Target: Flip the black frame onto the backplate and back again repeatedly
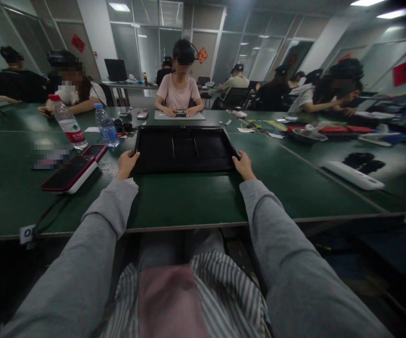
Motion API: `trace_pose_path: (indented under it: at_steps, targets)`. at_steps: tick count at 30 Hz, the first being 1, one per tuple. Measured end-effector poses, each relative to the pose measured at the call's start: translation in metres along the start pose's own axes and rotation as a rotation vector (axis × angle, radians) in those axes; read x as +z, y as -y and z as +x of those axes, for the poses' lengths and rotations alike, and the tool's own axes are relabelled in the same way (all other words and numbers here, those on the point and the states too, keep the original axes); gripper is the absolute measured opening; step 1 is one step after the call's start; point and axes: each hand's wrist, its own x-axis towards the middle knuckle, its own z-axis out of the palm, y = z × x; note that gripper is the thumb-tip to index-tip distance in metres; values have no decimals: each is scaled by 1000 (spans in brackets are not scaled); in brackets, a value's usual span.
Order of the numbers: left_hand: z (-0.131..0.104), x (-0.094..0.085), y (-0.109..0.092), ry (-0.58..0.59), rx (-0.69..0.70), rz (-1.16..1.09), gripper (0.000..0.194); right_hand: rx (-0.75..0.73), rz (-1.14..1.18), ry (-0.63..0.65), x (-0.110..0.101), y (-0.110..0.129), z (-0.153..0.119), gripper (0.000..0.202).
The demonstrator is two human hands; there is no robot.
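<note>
A wide black tray-like panel (153, 155) with a raised rim lies on the green table (188, 202) in front of me. Two thin light lines and a small dark rectangular shape show on its inner face. My left hand (127, 164) grips its left edge, thumb on the rim. On the opposite side my right hand (244, 165) holds the right edge the same way. The fingers under the panel are hidden on both sides.
At the left stand a red-capped bottle (69, 124) and a blue-capped bottle (107, 126), near a red-edged phone (69, 173). A white power strip (354, 175) lies right. Cables and bags are scattered behind it. A person in pink (180, 91) sits opposite.
</note>
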Motion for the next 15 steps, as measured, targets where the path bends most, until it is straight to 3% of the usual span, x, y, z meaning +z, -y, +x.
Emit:
trace_pose_path:
  at_steps: [15]
  targets:
    - [2,0,8,27,24,-36,43,-143,49,9,-8,19,-13,55]
